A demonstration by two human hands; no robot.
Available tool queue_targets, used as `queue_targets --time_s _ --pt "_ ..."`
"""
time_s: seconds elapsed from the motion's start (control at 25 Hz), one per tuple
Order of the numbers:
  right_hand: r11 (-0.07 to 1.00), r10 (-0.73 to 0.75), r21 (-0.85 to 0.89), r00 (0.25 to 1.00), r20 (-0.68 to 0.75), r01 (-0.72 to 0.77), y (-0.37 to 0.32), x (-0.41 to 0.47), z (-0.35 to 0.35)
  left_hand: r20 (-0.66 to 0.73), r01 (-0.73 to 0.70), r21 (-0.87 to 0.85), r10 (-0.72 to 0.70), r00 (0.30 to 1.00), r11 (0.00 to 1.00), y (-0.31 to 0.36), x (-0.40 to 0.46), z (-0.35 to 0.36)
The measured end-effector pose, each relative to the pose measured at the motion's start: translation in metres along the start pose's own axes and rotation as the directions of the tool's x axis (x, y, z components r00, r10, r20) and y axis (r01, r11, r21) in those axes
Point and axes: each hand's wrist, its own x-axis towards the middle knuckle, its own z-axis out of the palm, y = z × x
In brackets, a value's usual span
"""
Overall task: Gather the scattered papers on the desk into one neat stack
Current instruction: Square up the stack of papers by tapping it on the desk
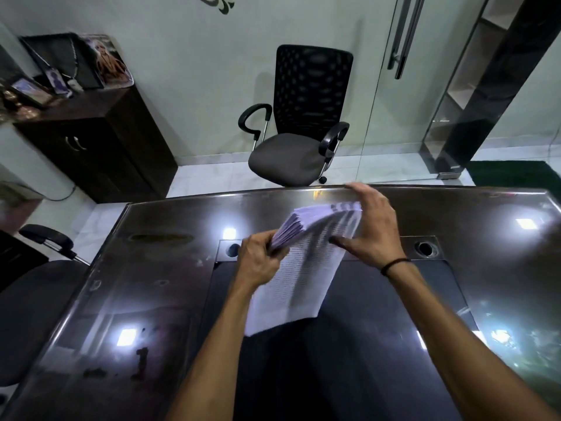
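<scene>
Print on the white stack of printed paper sheets (303,268) is too blurred to read. The left hand (258,262) hides its fingertips behind the stack. The picture's left edge cuts the grey padded office chair (33,302).

Bare forearms, thin dark band (394,264) on right wrist

No legible writing anywhere in view
The top page of the stack of sheets (299,268) carries dense rows of dark print from edge to edge, but it is too blurred and small to make out a single word or number; the framed pictures (56,80) on the dark cabinet (100,147) show only images, any lettering on them too small to tell
</scene>
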Motion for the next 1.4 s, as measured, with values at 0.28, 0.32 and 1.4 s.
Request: queue_targets --time_s 0.28,0.32,1.4 --pt "0.936 -0.199 0.349 0.884 0.423 0.044 -0.019 0.026 -0.015 0.197 -0.112 0.006 0.108 0.974 0.994 0.016 0.012 -0.087" --pt "0.890 -0.167 0.455 0.898 0.408 -0.042 -0.012 0.023 -0.020 0.164 -0.068 0.008 0.066 0.984 0.998 0.006 0.009 -0.106" --pt "0.714 0.391 0.574 0.909 0.146 -0.399 0.008 -0.052 0.024 -0.258 0.293 -0.353 -0.393 0.883 0.888 -0.006 -0.045 0.001"
